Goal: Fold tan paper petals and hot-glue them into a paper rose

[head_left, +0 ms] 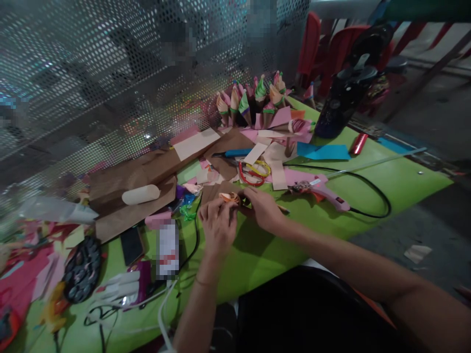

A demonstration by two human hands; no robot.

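Note:
Both my hands meet at the near middle of the green table. My left hand (219, 225) has its fingers closed on a small paper ice-cream cone (230, 197) with an orange and cream swirled top. My right hand (265, 210) pinches at the right end of the same cone, where dark brown paper shows; the fingers hide much of it. Brown paper pieces (217, 190) lie just behind the hands. Beyond them are scissors (263, 169) with red and yellow handles, and a blue-handled cutter (237, 153). To the right lies a pink glue gun (327, 190) with a black cord.
Several finished paper cones (261, 93) stand at the back, near a dark bottle (342, 103). Brown paper (125, 171) and a white roll (141, 194) lie left. Two phones (131, 245), cables and a yellow glue gun (55, 309) occupy the near left. A perforated metal screen (110, 98) borders the table.

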